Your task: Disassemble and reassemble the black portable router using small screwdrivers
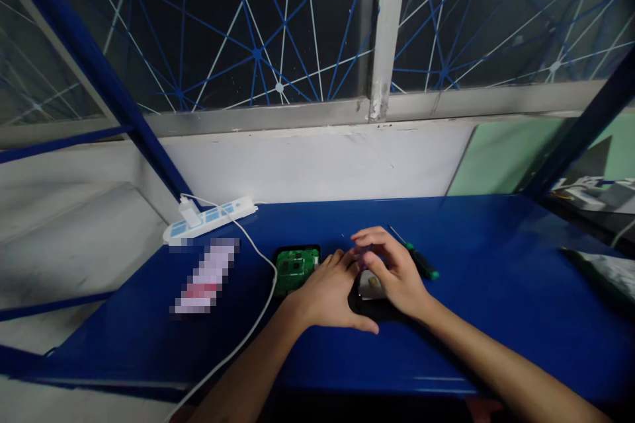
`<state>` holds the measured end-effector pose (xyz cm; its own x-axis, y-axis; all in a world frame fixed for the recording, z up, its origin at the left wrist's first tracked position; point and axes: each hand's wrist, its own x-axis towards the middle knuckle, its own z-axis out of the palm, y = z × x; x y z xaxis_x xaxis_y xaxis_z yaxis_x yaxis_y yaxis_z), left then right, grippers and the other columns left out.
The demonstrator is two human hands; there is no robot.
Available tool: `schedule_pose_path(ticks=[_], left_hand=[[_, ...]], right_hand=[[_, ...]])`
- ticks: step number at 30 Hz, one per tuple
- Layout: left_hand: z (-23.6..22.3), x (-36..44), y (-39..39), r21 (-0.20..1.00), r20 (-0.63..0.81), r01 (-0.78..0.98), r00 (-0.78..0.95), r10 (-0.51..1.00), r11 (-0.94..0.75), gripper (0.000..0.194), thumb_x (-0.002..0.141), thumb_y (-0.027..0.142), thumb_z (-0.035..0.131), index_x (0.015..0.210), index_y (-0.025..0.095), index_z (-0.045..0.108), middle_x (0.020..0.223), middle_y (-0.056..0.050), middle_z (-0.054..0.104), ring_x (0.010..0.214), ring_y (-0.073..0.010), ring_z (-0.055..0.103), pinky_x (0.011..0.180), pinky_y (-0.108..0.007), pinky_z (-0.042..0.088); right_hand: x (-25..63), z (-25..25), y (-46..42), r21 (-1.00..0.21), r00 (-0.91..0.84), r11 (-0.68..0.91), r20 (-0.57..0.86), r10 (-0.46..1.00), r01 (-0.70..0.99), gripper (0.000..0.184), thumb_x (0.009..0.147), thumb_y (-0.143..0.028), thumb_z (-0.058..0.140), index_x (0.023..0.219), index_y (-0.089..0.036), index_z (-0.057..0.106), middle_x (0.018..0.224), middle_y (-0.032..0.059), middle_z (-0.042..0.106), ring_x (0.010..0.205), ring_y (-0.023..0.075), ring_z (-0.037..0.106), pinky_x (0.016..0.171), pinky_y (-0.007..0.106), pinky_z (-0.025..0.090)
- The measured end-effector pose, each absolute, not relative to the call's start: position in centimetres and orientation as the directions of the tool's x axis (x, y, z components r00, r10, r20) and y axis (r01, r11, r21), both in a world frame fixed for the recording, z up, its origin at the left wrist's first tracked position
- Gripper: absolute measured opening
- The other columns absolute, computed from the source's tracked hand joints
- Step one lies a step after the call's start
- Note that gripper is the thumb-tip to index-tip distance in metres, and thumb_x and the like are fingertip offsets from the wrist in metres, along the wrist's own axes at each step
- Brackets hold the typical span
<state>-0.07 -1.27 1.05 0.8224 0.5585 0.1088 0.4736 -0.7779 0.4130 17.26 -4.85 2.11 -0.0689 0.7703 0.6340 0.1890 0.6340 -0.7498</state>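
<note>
My left hand (330, 287) lies palm down with its thumb stretched out, on the left part of a black casing (380, 308). Inside that casing a pale plate (370, 287) with a small beige patch shows. My right hand (397, 271) is over the casing's right side, thumb and fingers curved toward each other; a faint purplish spot shows between their tips, too small to name. Left of my hands lies a green circuit board (296, 269) in a black housing, partly behind my left hand. A green-and-black screwdriver (421, 263) rests just right of my right hand.
A white power strip (215, 219) with a plugged-in charger stands at the back left. Its white cable (248, 336) runs across the blue table (496, 317) to the front. A blurred-out paper (208, 277) lies left; a dark-and-silver bag (605, 277) sits far right.
</note>
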Motion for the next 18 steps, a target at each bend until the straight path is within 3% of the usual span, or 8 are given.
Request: schedule_pose_path(ticks=[4, 6, 8, 11, 13, 15, 18], left_hand=[[1.07, 0.0, -1.41, 0.383, 0.085, 0.512, 0.81, 0.581, -0.769, 0.105, 0.057, 0.07, 0.083, 0.141, 0.02, 0.045, 0.143, -0.017, 0.05, 0.131, -0.044, 0.044, 0.112, -0.06, 0.034], [1.02, -0.06, -1.42, 0.36, 0.08, 0.524, 0.807, 0.585, -0.772, 0.108, 0.058, 0.073, 0.081, 0.142, 0.018, 0.043, 0.14, -0.018, 0.051, 0.129, -0.0432, 0.046, 0.112, -0.059, 0.035], [0.95, -0.13, -1.38, 0.345, 0.097, 0.518, 0.81, 0.579, -0.783, 0.106, 0.059, 0.077, 0.077, 0.141, 0.017, 0.045, 0.137, -0.018, 0.053, 0.126, -0.0416, 0.048, 0.109, -0.057, 0.039], [0.83, -0.16, -1.29, 0.331, 0.13, 0.499, 0.817, 0.562, -0.801, 0.102, 0.062, 0.079, 0.073, 0.139, 0.018, 0.046, 0.136, -0.017, 0.053, 0.126, -0.04, 0.048, 0.109, -0.055, 0.04], [0.8, -0.13, -1.27, 0.326, 0.136, 0.492, 0.821, 0.555, -0.807, 0.104, 0.061, 0.078, 0.074, 0.141, 0.018, 0.044, 0.139, -0.016, 0.051, 0.128, -0.04, 0.046, 0.11, -0.054, 0.038], [0.86, -0.09, -1.28, 0.328, 0.136, 0.49, 0.822, 0.554, -0.808, 0.107, 0.061, 0.077, 0.076, 0.143, 0.018, 0.042, 0.143, -0.016, 0.048, 0.129, -0.0402, 0.045, 0.111, -0.054, 0.038], [1.1, -0.03, -1.36, 0.346, 0.117, 0.499, 0.817, 0.565, -0.794, 0.103, 0.059, 0.075, 0.078, 0.139, 0.018, 0.046, 0.14, -0.017, 0.05, 0.123, -0.0406, 0.048, 0.109, -0.055, 0.039]], right_hand=[[17.54, 1.69, -4.36, -0.682, 0.0, 0.678, 0.705, 0.709, 0.273, 0.014, 0.088, -0.029, 0.072, 0.099, -0.026, 0.064, 0.096, 0.0047, 0.061, 0.091, 0.0203, 0.063, 0.076, 0.036, 0.055], [17.65, 1.63, -4.27, -0.704, 0.035, 0.657, 0.689, 0.724, 0.268, 0.011, 0.088, -0.028, 0.071, 0.095, -0.026, 0.064, 0.092, 0.0033, 0.062, 0.083, 0.0184, 0.063, 0.072, 0.034, 0.055], [17.7, 1.68, -4.34, -0.765, 0.042, 0.608, 0.629, 0.776, 0.211, 0.012, 0.092, -0.029, 0.065, 0.104, -0.027, 0.063, 0.094, 0.0031, 0.065, 0.078, 0.0164, 0.066, 0.071, 0.033, 0.057], [17.66, 1.87, -4.61, -0.836, -0.015, 0.529, 0.533, 0.846, 0.148, 0.023, 0.101, -0.032, 0.049, 0.123, -0.029, 0.058, 0.111, 0.0057, 0.069, 0.088, 0.0169, 0.07, 0.078, 0.034, 0.058], [17.64, 1.97, -4.78, -0.824, -0.059, 0.537, 0.536, 0.842, 0.183, 0.027, 0.104, -0.032, 0.043, 0.125, -0.029, 0.059, 0.122, 0.0069, 0.067, 0.102, 0.0189, 0.069, 0.087, 0.037, 0.056], [17.65, 1.98, -4.87, -0.778, -0.077, 0.581, 0.582, 0.81, 0.237, 0.026, 0.103, -0.032, 0.045, 0.122, -0.029, 0.061, 0.126, 0.0073, 0.063, 0.109, 0.0209, 0.065, 0.094, 0.04, 0.053], [17.69, 1.85, -4.83, -0.725, -0.082, 0.62, 0.628, 0.774, 0.302, 0.024, 0.099, -0.033, 0.052, 0.121, -0.029, 0.061, 0.121, 0.008, 0.061, 0.11, 0.0228, 0.062, 0.091, 0.04, 0.053]])
